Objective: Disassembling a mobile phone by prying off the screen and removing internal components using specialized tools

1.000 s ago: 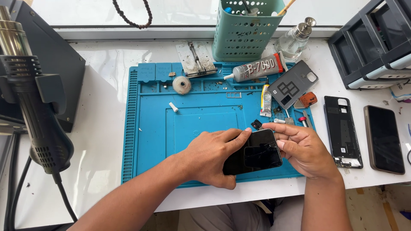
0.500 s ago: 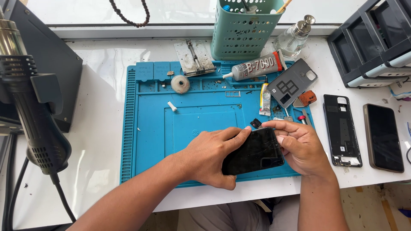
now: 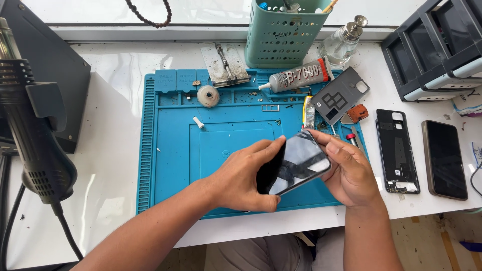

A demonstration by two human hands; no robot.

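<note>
A black smartphone (image 3: 298,161) with a glossy screen is held tilted above the near part of a blue work mat (image 3: 170,145). My left hand (image 3: 241,178) grips the phone's left and lower edge, thumb under it and fingers along the top. From the right, my right hand (image 3: 351,170) holds the other side, fingers curled over the upper right edge. Both forearms come in from the bottom of the view.
Grey back cover (image 3: 340,94), glue tube (image 3: 301,75), orange pick (image 3: 357,113), small reel (image 3: 208,95) and metal plate (image 3: 224,65) lie on the mat's far part. Open phone frame (image 3: 397,150) and dark phone (image 3: 444,159) lie right. Hot-air gun (image 3: 30,130) stands left; green holder (image 3: 283,32) behind.
The phone has been turned in my hands so its glossy screen now faces up and catches the light. Both hands stay over the mat's near right part.
</note>
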